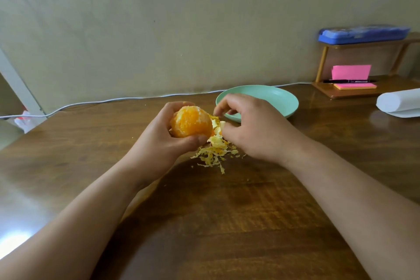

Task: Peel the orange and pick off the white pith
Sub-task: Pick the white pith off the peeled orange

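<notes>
Now | orange [191, 121] peeled, pith-flecked, left fingers [197, 140] gripping | right fingers [229, 100] curled, hold unclear

both bare forearms reach forward from the lower corners and converge. the left hand [163, 134] cups the orange [191, 121], thumb under it, fingers over its far side. the right hand [254, 127] is just beside it, back upward, fingers curled; whether they pinch anything is unclear.
</notes>
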The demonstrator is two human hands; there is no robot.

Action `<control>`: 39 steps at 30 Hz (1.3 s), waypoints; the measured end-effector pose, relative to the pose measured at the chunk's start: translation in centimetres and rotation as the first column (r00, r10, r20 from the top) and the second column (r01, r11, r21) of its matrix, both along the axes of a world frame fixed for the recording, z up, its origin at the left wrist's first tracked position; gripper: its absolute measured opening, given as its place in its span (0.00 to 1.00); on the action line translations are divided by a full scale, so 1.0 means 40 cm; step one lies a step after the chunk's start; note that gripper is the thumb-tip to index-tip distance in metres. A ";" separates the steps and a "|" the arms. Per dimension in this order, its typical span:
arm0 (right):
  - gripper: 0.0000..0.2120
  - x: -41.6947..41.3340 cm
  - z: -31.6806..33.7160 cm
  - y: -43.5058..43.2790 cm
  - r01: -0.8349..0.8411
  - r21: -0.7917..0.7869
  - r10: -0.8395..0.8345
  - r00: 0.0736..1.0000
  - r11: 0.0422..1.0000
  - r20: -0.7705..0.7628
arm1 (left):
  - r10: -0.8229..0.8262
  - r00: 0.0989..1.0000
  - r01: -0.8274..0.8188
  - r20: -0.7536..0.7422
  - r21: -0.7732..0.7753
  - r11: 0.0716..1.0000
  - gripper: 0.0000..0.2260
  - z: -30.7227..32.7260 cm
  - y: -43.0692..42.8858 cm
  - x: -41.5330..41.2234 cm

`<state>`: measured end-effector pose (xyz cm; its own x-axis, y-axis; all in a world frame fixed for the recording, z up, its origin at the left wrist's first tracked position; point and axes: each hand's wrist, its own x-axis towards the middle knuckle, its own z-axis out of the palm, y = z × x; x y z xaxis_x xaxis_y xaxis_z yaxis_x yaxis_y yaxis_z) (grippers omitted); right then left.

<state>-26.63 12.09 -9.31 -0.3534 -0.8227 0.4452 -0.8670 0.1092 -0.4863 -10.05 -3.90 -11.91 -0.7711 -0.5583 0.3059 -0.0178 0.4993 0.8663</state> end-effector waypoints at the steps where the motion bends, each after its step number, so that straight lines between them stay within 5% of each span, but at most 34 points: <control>1: 0.07 0.002 0.000 -0.001 -0.014 -0.062 0.016 1.000 0.998 0.023 | 0.001 1.000 -0.001 -0.001 -0.007 1.000 0.31 -0.001 0.000 0.000; 19: 0.08 0.019 -0.017 -0.009 0.009 -0.046 -0.017 0.985 0.999 -0.174 | 0.131 0.984 -0.091 0.120 -0.297 0.951 0.34 0.004 0.015 -0.002; 32: 0.07 0.045 -0.018 -0.022 0.031 -0.175 -0.101 0.909 0.984 -0.404 | 0.115 0.991 -0.089 0.069 -0.304 0.948 0.33 0.005 0.019 -0.002; 35: 0.07 0.036 -0.024 -0.022 0.031 -0.212 -0.105 0.933 0.977 -0.346 | 0.090 0.994 -0.070 0.064 -0.269 0.961 0.32 0.005 0.014 -0.001; 39: 0.07 0.006 -0.033 -0.019 0.003 -0.261 -0.024 0.997 0.965 -0.076 | -0.009 0.999 0.012 0.043 -0.079 0.997 0.33 0.006 0.004 0.002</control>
